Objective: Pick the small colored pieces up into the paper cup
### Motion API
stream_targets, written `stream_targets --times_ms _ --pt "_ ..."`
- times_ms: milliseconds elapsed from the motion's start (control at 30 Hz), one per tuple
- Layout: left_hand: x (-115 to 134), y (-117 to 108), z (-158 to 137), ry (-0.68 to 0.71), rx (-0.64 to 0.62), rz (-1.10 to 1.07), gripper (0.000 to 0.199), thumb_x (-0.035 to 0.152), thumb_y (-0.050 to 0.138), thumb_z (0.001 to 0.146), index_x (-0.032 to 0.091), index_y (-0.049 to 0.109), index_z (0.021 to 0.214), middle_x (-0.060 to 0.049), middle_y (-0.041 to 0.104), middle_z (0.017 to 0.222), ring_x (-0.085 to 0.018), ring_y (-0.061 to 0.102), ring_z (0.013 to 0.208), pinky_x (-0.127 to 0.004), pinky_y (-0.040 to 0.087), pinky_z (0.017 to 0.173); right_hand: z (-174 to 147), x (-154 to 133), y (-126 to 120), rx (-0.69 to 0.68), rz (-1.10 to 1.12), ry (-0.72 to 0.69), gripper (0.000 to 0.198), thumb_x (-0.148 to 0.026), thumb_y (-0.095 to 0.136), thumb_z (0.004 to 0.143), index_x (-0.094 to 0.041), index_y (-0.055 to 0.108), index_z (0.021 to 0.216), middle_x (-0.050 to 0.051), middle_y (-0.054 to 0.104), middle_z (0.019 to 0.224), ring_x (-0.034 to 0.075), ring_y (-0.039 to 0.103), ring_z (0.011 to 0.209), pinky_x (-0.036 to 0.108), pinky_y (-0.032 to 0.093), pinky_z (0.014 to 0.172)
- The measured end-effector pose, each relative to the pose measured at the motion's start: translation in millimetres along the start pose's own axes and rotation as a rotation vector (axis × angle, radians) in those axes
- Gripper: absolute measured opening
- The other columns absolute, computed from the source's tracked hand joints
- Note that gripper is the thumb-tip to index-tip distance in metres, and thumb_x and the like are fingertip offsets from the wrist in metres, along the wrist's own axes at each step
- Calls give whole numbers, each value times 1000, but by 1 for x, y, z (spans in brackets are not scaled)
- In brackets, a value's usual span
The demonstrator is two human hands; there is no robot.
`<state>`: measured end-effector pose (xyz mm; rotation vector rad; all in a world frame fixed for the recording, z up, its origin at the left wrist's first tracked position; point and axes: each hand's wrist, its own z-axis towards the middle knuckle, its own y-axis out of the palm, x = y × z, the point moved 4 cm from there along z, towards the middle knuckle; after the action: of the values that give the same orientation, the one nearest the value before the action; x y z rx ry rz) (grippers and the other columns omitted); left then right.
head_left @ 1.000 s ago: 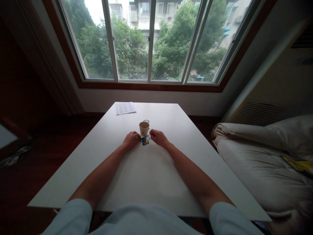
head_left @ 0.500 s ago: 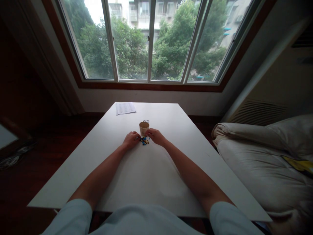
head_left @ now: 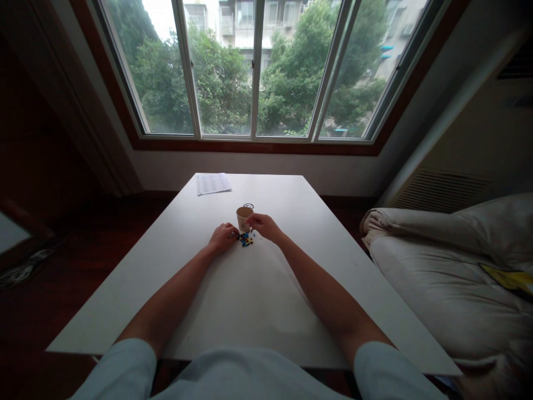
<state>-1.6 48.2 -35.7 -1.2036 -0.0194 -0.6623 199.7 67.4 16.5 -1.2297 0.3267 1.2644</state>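
Observation:
A tan paper cup (head_left: 243,223) stands upright on the white table (head_left: 250,300). Just in front of it lies a small heap of blue, yellow and dark pieces (head_left: 245,240), too small to name. My right hand (head_left: 267,228) is at the cup's right side near the rim, with thumb and fingers pinched together; what they hold, if anything, cannot be made out. At the left edge of the heap, my left hand (head_left: 224,238) rests with its fingers curled together. Whatever is in those fingers is too small to tell.
Behind the cup is a thin dark loop (head_left: 249,205). Sheets of paper (head_left: 214,184) lie at the table's far left corner. A padded pale cover (head_left: 437,266) bulges beside the table on the right. The window (head_left: 254,83) is beyond the far edge.
My right hand has risen slightly from in front of the cup toward its rim, uncovering a little more of the pieces. My left hand has stayed almost in place.

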Motion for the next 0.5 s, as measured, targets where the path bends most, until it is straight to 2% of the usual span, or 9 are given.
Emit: stream_targets --times_ms 267,500 --pt "1 -1 0 -5 -5 6 19 28 61 88 28 78 97 -5 69 103 -22 61 96 -36 49 89 2 5 8 -61 157 10 24 -15 52 75 -19 75 80 1 70 77 14 61 71 24 48 69" --pt "3 -2 0 -21 -8 -2 20 28 62 87 27 78 98 -5 69 104 -22 61 97 -36 49 91 0 -5 5 -30 336 138 23 -19 53 72 -18 75 78 1 69 71 14 60 68 23 46 61"
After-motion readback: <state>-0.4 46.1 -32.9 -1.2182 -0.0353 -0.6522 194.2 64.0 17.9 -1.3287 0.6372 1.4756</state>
